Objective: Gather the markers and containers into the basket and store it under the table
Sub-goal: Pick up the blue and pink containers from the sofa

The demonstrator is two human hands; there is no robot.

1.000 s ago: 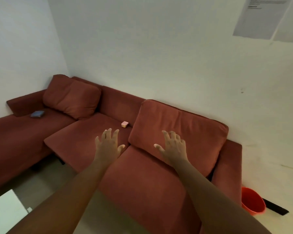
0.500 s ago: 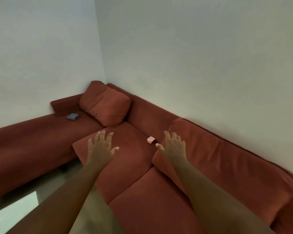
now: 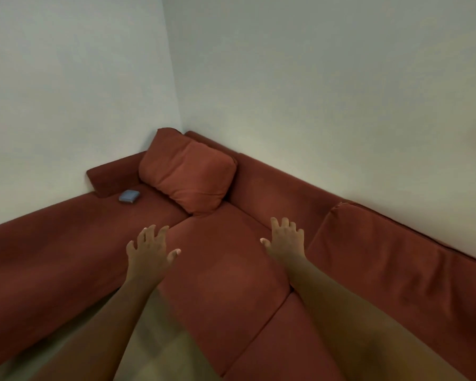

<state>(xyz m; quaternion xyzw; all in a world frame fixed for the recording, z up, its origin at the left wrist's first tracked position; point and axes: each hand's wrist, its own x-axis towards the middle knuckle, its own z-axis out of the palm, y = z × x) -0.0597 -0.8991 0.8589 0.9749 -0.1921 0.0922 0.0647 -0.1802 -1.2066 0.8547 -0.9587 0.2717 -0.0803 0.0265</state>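
A small blue container (image 3: 129,196) lies on the seat of the red corner sofa (image 3: 220,273), near its armrest and just left of a loose cushion (image 3: 188,174). Nothing blocks it. Both arms reach forward over the seat: the left hand (image 3: 149,254) and the right hand (image 3: 286,239) have fingers spread, holding nothing.
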